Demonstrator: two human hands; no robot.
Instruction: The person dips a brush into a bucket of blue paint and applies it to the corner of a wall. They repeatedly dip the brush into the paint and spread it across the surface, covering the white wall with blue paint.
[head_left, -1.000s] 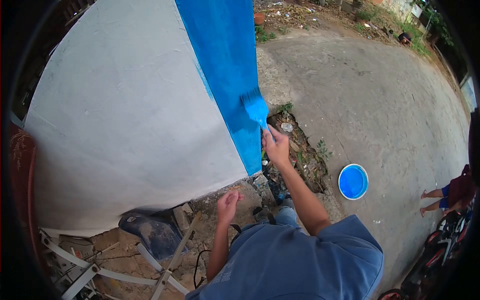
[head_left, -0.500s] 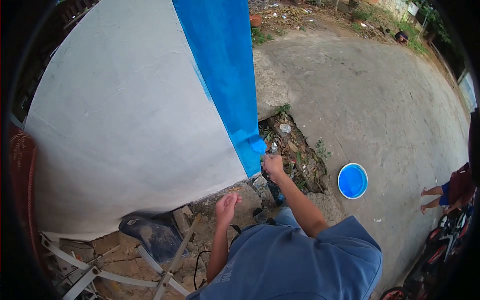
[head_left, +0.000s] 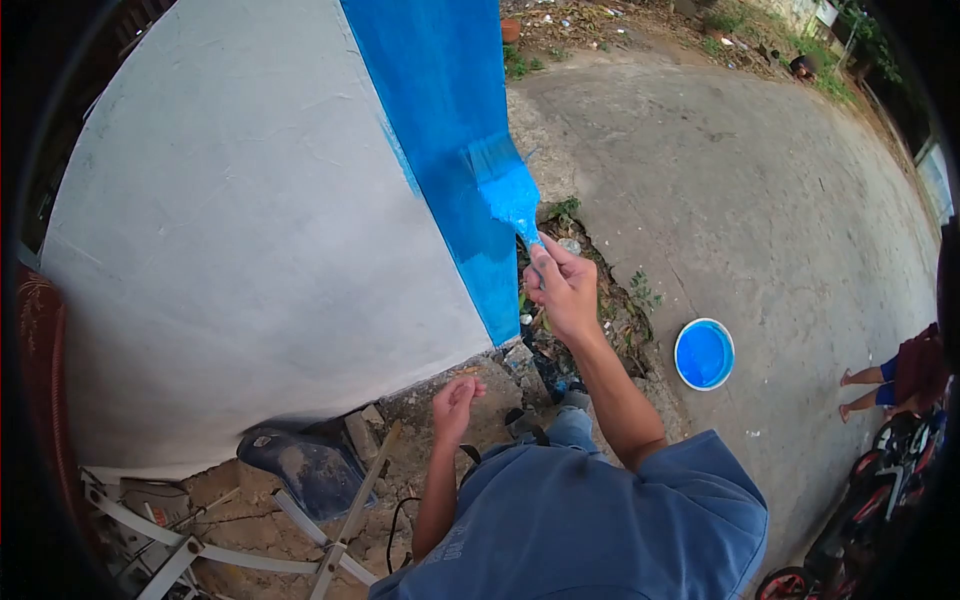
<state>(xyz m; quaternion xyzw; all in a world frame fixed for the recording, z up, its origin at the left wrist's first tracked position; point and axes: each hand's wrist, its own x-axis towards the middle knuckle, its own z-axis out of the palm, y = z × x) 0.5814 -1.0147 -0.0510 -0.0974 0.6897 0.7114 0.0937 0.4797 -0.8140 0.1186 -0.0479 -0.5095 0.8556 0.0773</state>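
Note:
My right hand is closed round the handle of a paintbrush covered in blue paint. Its bristles press against the blue strip at the edge of the white wall. Low in front of the wall's foot is my left hand, fingers curled together; whether they hold something small, I cannot make out. A round bucket with blue paint inside stands on the concrete to the right.
Broken concrete and a leaf-filled gap lie by the wall's base. A dark plastic seat and white metal bars are at lower left. A person and motorbikes are at right.
My right hand has moved up along the blue strip with the paintbrush, from near its lower end. My left hand has hardly moved.

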